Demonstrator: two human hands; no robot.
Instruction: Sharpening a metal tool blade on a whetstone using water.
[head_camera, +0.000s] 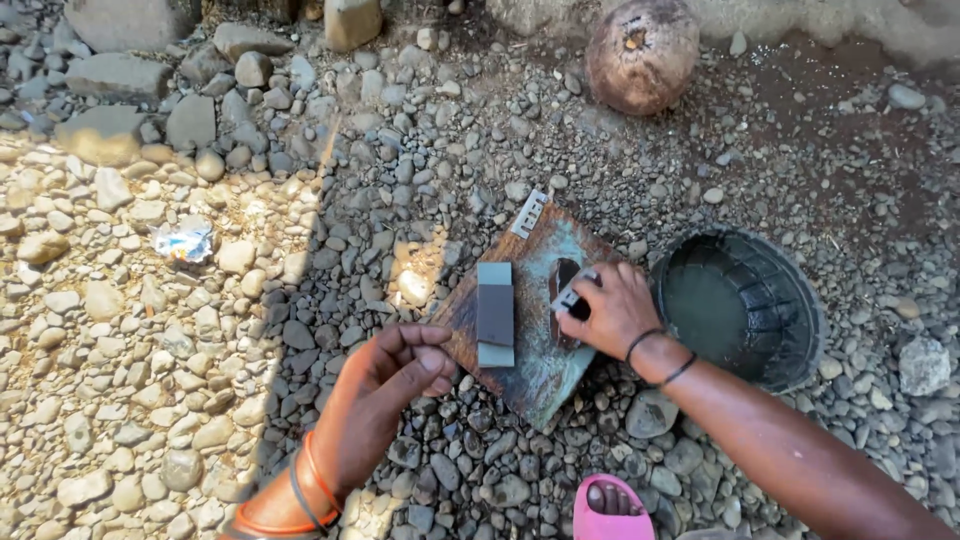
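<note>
Your pink sandal sits nearest at six o'clock. Your left hand curls loosely, empty, beside the sharpening stone; your right hand pinches a small blade at three o'clock on the board, near the water basin.

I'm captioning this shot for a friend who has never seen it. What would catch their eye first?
Probably the two hands at a rusty wet board lying on the gravel: a grey sharpening stone lies on it, the left hand beside its lower end, the right hand pressing a small metal piece onto the board. A black water basin sits right, a brown coconut above.
</note>
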